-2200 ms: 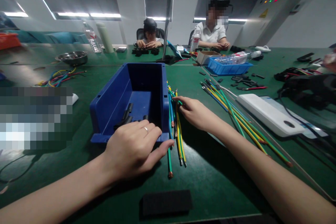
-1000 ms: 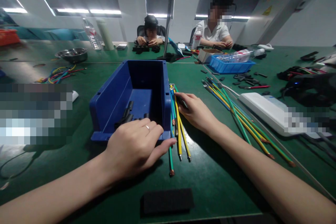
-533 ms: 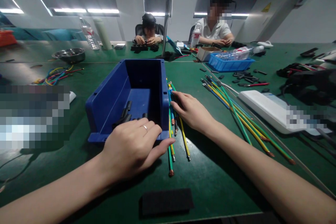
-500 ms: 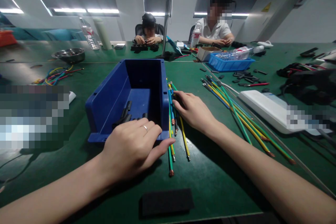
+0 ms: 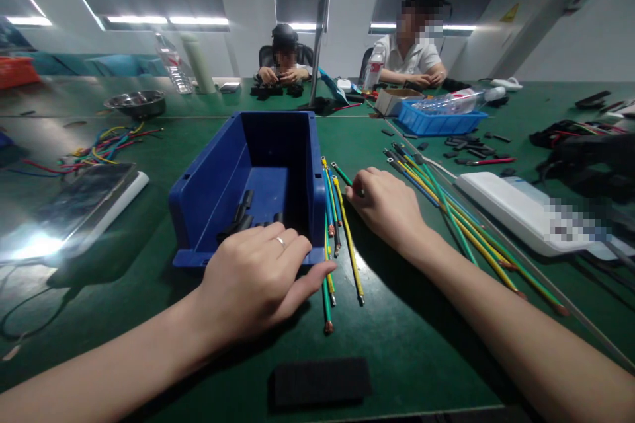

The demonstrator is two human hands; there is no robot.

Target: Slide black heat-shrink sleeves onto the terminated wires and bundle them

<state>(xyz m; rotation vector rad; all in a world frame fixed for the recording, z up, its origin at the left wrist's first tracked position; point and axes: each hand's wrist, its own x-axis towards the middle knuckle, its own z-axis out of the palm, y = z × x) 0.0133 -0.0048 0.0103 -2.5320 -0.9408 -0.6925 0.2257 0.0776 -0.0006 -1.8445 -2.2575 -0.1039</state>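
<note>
My left hand (image 5: 258, 277) lies over the front rim of a deep blue bin (image 5: 208, 208), fingers curled over the edge and thumb stretched toward the wires. A few black tube pieces (image 5: 243, 211) lie inside the bin. Along the bin's right wall lies a bundle of green, yellow and blue wires (image 5: 338, 238) with bare copper ends. My right hand (image 5: 389, 208) rests just right of the bundle, fingertips closed on a single green wire (image 5: 341, 174) angled away from the others.
A second spread of long wires (image 5: 446, 205) and a white flat device (image 5: 506, 211) lie to the right. A black pad (image 5: 320, 383) sits near the front edge, a glossy tablet (image 5: 79, 201) at left. Two people work across the table beyond a blue tray (image 5: 436, 122).
My right hand has drawn back to the right from the bundle, pulling one green wire out at an angle. The wires have shifted slightly. My left hand stays on the bin.
</note>
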